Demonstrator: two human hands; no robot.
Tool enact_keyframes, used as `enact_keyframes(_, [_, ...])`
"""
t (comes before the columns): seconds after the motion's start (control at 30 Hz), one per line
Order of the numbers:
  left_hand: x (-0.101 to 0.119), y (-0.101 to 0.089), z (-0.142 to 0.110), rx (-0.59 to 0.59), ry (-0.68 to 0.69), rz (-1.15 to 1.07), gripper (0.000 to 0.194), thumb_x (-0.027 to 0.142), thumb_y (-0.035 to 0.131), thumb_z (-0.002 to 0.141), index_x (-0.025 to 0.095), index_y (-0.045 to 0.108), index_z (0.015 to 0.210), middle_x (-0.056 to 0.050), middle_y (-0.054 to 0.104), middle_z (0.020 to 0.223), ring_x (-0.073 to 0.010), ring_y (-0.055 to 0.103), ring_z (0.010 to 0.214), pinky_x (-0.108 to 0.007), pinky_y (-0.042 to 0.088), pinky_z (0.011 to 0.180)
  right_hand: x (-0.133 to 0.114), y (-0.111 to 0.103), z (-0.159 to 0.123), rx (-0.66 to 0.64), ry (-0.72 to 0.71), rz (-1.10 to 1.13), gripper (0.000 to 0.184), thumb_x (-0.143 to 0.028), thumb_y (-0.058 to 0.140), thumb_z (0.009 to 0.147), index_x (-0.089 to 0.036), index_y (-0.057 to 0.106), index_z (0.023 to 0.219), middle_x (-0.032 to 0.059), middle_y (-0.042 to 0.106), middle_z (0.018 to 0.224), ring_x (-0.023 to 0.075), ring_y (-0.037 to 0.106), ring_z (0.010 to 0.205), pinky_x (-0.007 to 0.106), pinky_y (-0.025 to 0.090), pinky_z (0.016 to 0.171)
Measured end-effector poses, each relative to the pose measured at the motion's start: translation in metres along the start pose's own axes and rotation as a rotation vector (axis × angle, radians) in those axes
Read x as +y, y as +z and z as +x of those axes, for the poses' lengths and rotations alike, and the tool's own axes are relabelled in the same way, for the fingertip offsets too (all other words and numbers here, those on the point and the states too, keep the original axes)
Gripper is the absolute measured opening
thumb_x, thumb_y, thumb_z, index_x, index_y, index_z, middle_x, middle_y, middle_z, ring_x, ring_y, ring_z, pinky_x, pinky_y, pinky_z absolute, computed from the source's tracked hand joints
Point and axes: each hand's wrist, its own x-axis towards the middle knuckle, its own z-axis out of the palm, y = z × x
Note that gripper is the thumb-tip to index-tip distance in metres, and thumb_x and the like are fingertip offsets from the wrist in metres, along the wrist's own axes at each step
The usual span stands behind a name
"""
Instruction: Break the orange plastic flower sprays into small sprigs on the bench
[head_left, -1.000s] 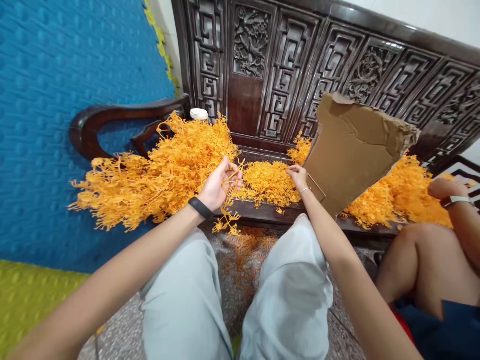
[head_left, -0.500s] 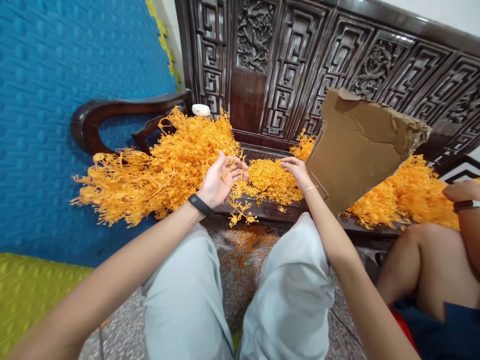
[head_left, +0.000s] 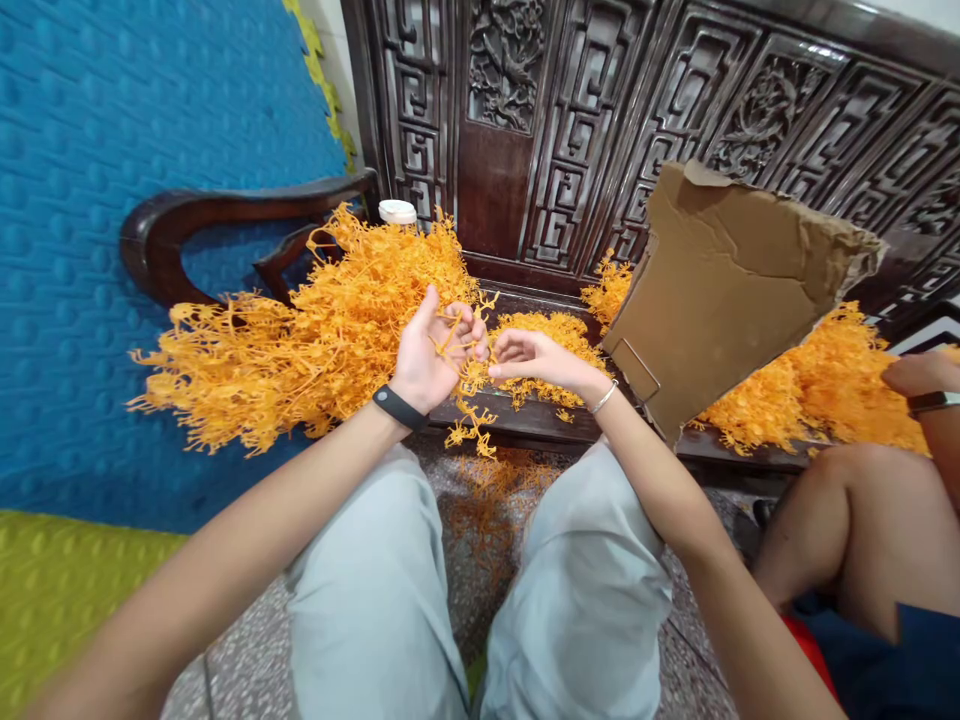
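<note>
"Right, biggest first. Background?"

"Blue textured mat [head_left: 90,130] on the left, dark carved wooden backrest [head_left: 491,195] across the top, grey speckled floor [head_left: 240,650] below. Glossy dark wooden seat in front of the backrest, call that the surface [head_left: 525,418]."

"What's on it?"

"Torn brown cardboard sheet [head_left: 727,280], slanted, right of centre. Big heap of spiky orange branching strands [head_left: 360,320] at the left end, some sticking out past the edge. Another fluffy orange heap [head_left: 810,380] at the right, partly hidden by the cardboard. Low pile of small orange bits [head_left: 559,328] in the middle, just beyond the right hand [head_left: 540,360]."

"Anyone else in view?"

"Co-worker, far right: bare bent knee, plus a hand [head_left: 926,375] near the right-hand heap. Can't read that grip."

"And the wearer's own hands?"

"Left hand [head_left: 431,355] palm up, fingers loosely curled around a thin branching orange sprig [head_left: 471,430]. Right hand has bent fingers, tips just beside the left's. Can't tell if they're pinching anything."

"Where's the sprig exactly?"

"Across the left palm and fingers, lower end dangling by the surface's front edge."

"Small stuff?"

"Round white lid [head_left: 397,212] behind the left heap, black wristband [head_left: 400,407] on the left, thin silver bracelet [head_left: 604,396] on the right, orange scraps [head_left: 495,500] scattered on the floor."
</note>
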Motion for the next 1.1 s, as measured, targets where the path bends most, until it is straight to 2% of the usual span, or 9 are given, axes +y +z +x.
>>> enact_keyframes(0.1, [0.001, -0.002, 0.001, 0.008, 0.004, -0.018, 0.049, 0.055, 0.032, 0.087, 0.018, 0.046, 0.059, 0.000, 0.047, 0.053, -0.0089, 0.048, 0.045, -0.023, 0.043, 0.046, 0.001, -0.004, -0.001, 0.011, 0.032, 0.137, 0.036, -0.029, 0.074, 0.064, -0.018, 0.045, 0.082, -0.0037, 0.062, 0.069, 0.0104, 0.063, 0.064, 0.027, 0.052, 0.065])
enact_keyframes(0.2, [0.002, -0.005, 0.003, 0.011, 0.016, -0.036, 0.049, 0.053, 0.029, 0.089, 0.017, 0.045, 0.060, 0.000, 0.046, 0.052, -0.0085, 0.046, 0.043, -0.023, 0.041, 0.045, 0.000, -0.008, -0.003, 0.062, 0.030, 0.187, 0.038, -0.026, 0.074, 0.063, -0.019, 0.046, 0.089, -0.0046, 0.062, 0.069, 0.0081, 0.060, 0.061, 0.024, 0.052, 0.062])
enact_keyframes(0.53, [0.001, -0.007, 0.006, 0.004, 0.015, -0.043, 0.047, 0.053, 0.032, 0.088, 0.018, 0.046, 0.060, 0.001, 0.045, 0.050, -0.0082, 0.045, 0.040, -0.024, 0.039, 0.043, 0.008, -0.026, -0.004, 0.170, -0.067, 0.151, 0.022, -0.034, 0.066, 0.073, -0.016, 0.061, 0.083, 0.0004, 0.063, 0.078, 0.0067, 0.055, 0.064, 0.022, 0.047, 0.063])
enact_keyframes(0.6, [-0.001, -0.007, 0.006, -0.004, 0.015, -0.038, 0.047, 0.051, 0.031, 0.089, 0.018, 0.046, 0.059, 0.001, 0.045, 0.050, -0.0080, 0.044, 0.040, -0.023, 0.038, 0.042, 0.009, -0.026, -0.003, 0.197, -0.057, 0.124, 0.020, -0.030, 0.067, 0.071, -0.016, 0.063, 0.083, 0.0003, 0.063, 0.079, 0.0065, 0.055, 0.065, 0.022, 0.046, 0.063])
enact_keyframes(0.8, [-0.004, -0.009, 0.009, 0.002, 0.006, 0.027, 0.044, 0.050, 0.034, 0.088, 0.018, 0.045, 0.060, 0.001, 0.045, 0.050, -0.0076, 0.044, 0.040, -0.021, 0.038, 0.043, 0.011, -0.028, -0.001, 0.392, 0.019, 0.068, 0.023, -0.023, 0.074, 0.061, -0.016, 0.062, 0.080, 0.0001, 0.063, 0.073, 0.0094, 0.058, 0.067, 0.024, 0.048, 0.064])
enact_keyframes(0.97, [-0.007, -0.010, 0.008, -0.016, -0.121, 0.128, 0.046, 0.040, 0.026, 0.092, 0.016, 0.048, 0.059, -0.001, 0.048, 0.050, -0.0095, 0.048, 0.043, -0.021, 0.040, 0.046, 0.021, -0.039, 0.005, 0.542, -0.027, -0.004, 0.024, -0.024, 0.076, 0.055, -0.016, 0.058, 0.069, -0.0013, 0.059, 0.060, 0.0086, 0.054, 0.055, 0.024, 0.045, 0.056])
enact_keyframes(1.1, [-0.011, -0.011, 0.010, -0.036, -0.219, 0.120, 0.045, 0.039, 0.029, 0.091, 0.015, 0.049, 0.058, 0.000, 0.042, 0.047, -0.0090, 0.045, 0.042, -0.019, 0.038, 0.044, 0.030, -0.048, 0.010, 0.640, -0.048, -0.041, 0.022, -0.021, 0.074, 0.055, -0.016, 0.056, 0.068, -0.0025, 0.057, 0.057, 0.0093, 0.053, 0.056, 0.023, 0.041, 0.053])
